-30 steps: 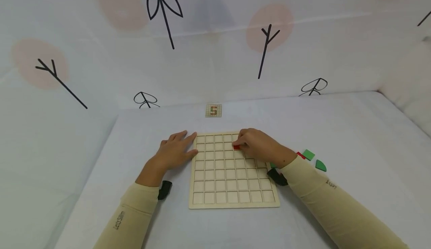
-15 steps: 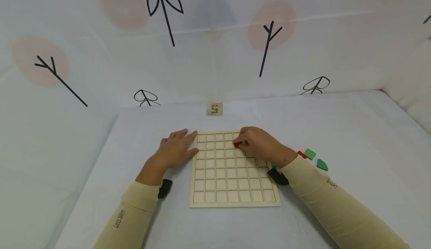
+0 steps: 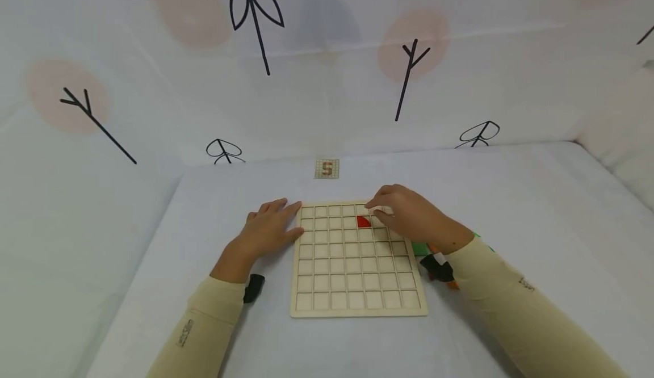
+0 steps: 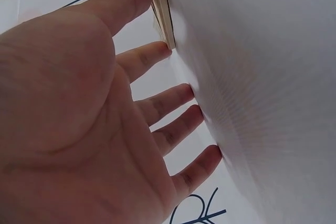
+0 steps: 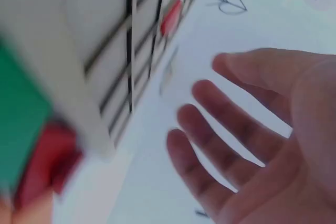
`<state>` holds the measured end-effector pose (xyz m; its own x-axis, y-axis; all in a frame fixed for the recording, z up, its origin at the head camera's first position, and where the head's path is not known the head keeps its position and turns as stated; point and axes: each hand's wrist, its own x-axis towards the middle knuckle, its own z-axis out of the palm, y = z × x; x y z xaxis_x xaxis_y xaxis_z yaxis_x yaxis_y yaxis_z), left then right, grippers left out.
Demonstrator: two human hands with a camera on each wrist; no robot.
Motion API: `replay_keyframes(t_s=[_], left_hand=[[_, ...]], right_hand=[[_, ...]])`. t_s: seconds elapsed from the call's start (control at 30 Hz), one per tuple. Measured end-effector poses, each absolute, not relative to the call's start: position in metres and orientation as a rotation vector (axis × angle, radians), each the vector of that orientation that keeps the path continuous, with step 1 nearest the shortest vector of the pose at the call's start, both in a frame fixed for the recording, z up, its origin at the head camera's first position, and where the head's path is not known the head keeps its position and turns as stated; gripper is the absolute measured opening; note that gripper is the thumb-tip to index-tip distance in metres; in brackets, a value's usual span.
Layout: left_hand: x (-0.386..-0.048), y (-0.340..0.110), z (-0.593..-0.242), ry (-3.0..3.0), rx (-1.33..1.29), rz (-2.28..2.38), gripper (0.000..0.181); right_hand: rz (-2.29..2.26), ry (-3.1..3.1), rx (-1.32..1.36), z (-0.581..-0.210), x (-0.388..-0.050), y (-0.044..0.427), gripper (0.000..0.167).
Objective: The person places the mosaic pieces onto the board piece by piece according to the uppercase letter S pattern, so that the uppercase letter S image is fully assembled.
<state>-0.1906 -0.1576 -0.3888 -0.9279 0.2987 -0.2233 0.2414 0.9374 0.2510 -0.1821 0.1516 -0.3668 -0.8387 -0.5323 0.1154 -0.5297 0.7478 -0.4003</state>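
Note:
A pale wooden grid board (image 3: 338, 281) lies flat on the white cloth. In one of its upper cells sits a red quarter-circle tile (image 3: 363, 222), which also shows in the right wrist view as a red tile (image 5: 170, 18). My right hand (image 3: 416, 217) hovers over the board's upper right, just right of the red tile, holding nothing. Its fingers are apart in the right wrist view. My left hand (image 3: 263, 236) rests at the board's upper left, thumb and index fingertip touching the board's edge (image 4: 161, 11). The other fingertips meet the cloth.
Beyond the board lies a small card (image 3: 327, 168) bearing a red and green S-like pattern on a grid. Loose pieces lie right of the board, partly hidden by my right arm, among them a green tile (image 3: 419, 248). A patterned cloth (image 3: 327, 100) rises behind.
My right hand has let go of the red tile and moved a little to the right, leaving the tile in its cell. My left hand has stayed at the board's edge.

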Motion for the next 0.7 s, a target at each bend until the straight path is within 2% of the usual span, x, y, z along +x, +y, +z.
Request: replay_keyframes(t_s=[0.27,0.7], left_hand=[[-0.192,-0.157,-0.388,2.845,0.382,0.312,0.068],[-0.191,-0.156,-0.387,2.855,0.382,0.368,0.068]], right_hand=[[-0.613,3.047,-0.683,-0.347,-0.166,0.191,0.025],[-0.626,2.903,-0.537,-0.366,-0.159,0.23,0.025]])
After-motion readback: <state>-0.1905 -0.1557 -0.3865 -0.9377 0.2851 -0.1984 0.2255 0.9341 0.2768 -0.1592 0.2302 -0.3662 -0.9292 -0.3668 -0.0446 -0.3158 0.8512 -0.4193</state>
